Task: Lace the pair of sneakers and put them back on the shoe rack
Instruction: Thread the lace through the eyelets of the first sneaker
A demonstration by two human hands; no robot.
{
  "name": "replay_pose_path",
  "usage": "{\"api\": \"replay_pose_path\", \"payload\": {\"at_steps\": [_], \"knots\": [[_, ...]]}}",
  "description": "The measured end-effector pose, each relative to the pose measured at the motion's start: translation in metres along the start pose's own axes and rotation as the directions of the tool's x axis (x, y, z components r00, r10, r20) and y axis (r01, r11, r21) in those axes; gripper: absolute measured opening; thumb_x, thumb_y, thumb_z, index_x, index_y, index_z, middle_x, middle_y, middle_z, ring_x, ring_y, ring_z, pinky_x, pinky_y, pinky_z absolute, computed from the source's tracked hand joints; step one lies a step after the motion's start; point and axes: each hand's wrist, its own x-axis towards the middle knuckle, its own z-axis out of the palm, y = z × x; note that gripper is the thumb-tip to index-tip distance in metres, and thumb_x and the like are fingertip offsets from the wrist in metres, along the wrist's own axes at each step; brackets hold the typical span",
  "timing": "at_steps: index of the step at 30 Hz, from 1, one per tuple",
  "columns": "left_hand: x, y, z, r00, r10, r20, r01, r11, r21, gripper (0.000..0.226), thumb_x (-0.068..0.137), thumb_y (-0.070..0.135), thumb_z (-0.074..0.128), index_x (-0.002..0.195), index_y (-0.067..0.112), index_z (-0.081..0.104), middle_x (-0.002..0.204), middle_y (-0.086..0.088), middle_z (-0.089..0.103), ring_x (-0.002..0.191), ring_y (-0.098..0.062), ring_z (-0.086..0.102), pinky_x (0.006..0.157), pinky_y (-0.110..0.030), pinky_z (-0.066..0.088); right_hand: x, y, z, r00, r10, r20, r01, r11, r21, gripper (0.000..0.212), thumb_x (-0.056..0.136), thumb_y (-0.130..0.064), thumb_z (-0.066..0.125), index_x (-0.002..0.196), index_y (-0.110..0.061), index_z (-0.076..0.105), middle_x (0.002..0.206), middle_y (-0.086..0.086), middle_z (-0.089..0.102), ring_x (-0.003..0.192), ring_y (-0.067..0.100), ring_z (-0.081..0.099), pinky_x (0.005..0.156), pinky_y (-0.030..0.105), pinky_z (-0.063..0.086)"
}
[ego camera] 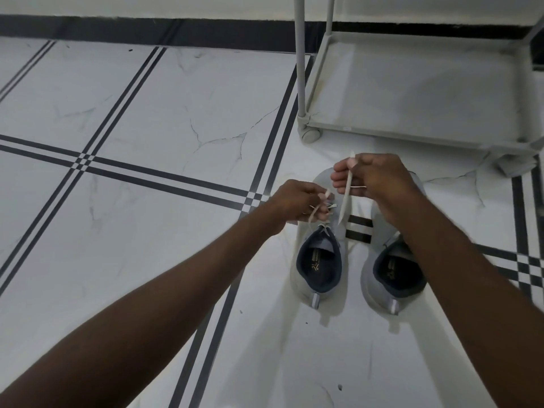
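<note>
1. Two grey sneakers sit side by side on the floor (147, 113), heels toward the camera, at about 4 o'clock from the frame's centre.
2. Left sneaker (319, 260) has a dark lining; its insole carries a pale printed logo, too blurred to read.
3. Right sneaker (391, 272) shows a similar insole mark, equally unreadable; the right forearm covers part of it.
4. Left hand (294, 201) pinches white lace (346, 195) strands over the left sneaker's eyelets.
5. Right hand (371, 178) is closed around the lace's other end, pulled upward.
6. Grey shoe rack (412, 92) stands at 1 o'clock, beyond the sneakers, on castors.
</note>
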Motion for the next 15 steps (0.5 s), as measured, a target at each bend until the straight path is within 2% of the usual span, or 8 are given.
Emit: {"api": "replay_pose_path", "payload": {"at_steps": [2, 5, 8, 10, 12, 15], "knots": [[-0.001, 0.004, 0.008, 0.998, 0.052, 0.032, -0.056, 0.988, 0.143, 0.022, 0.093, 0.005, 0.057, 0.107, 0.009, 0.074, 0.093, -0.016, 0.074, 0.067, -0.016, 0.064, 0.063, -0.025, 0.053, 0.006, 0.002, -0.003, 0.997, -0.051, 0.054, 0.053, 0.998, -0.033, 0.026, 0.099, -0.011, 0.049, 0.098, 0.002, 0.071, 0.094, 0.019, 0.074, 0.086, 0.028, 0.074, 0.081, 0.036, 0.060], [-0.007, 0.009, 0.017, 0.990, 0.055, 0.128, -0.086, 0.964, 0.252, 0.021, 0.087, 0.004, 0.063, 0.099, 0.013, 0.077, 0.076, -0.001, 0.074, 0.059, -0.015, 0.054, 0.057, -0.023, 0.045, 0.012, 0.011, -0.006, 0.992, -0.090, 0.089, 0.094, 0.995, -0.033, 0.026, 0.099, -0.012, 0.049, 0.098, 0.001, 0.072, 0.098, 0.015, 0.075, 0.091, 0.024, 0.074, 0.086, 0.034, 0.058], [-0.010, 0.009, 0.014, 0.987, 0.067, 0.145, -0.110, 0.944, 0.313, 0.011, 0.089, 0.023, 0.070, 0.084, 0.019, 0.078, 0.070, -0.005, 0.066, 0.061, -0.018, 0.050, 0.056, -0.024, 0.042, 0.016, 0.022, -0.008, 0.992, -0.078, 0.100, 0.078, 0.997, 0.005, 0.027, 0.099, -0.014, 0.049, 0.098, 0.002, 0.071, 0.098, 0.017, 0.074, 0.091, 0.027, 0.073, 0.080, 0.032, 0.059], [-0.010, 0.008, 0.008, 0.992, 0.066, 0.106, -0.096, 0.947, 0.307, 0.024, 0.089, 0.036, 0.069, 0.082, 0.015, 0.078, 0.064, -0.003, 0.060, 0.058, -0.015, 0.048, 0.056, -0.024, 0.041, 0.014, 0.029, -0.005, 0.994, -0.029, 0.110, 0.029, 1.000, -0.002, 0.030, 0.100, -0.019, 0.047, 0.099, 0.001, 0.069, 0.096, 0.018, 0.074, 0.083, 0.029, 0.074, 0.068, 0.030, 0.058], [-0.011, 0.009, 0.002, 0.996, 0.065, 0.064, -0.080, 0.957, 0.280, 0.037, 0.089, 0.042, 0.067, 0.084, 0.007, 0.077, 0.062, -0.002, 0.057, 0.053, -0.013, 0.046, 0.055, -0.024, 0.039, 0.012, 0.035, 0.000, 0.990, 0.024, 0.135, -0.015, 0.997, -0.070, 0.034, 0.101, -0.027, 0.047, 0.100, -0.001, 0.069, 0.090, 0.017, 0.073, 0.065, 0.025, 0.072, 0.055, 0.027, 0.055], [-0.012, 0.017, -0.007, 0.994, 0.105, 0.032, -0.109, 0.965, 0.240, 0.042, 0.090, 0.043, 0.067, 0.080, 0.003, 0.074, 0.058, -0.003, 0.056, 0.049, -0.011, 0.046, 0.052, -0.022, 0.040, 0.006, 0.041, 0.004, 0.970, 0.082, 0.228, -0.023, 0.968, -0.249, 0.036, 0.097, -0.032, 0.052, 0.084, -0.005, 0.073, 0.064, 0.013, 0.068, 0.040, 0.019, 0.053, 0.042, 0.021, 0.042]]}}
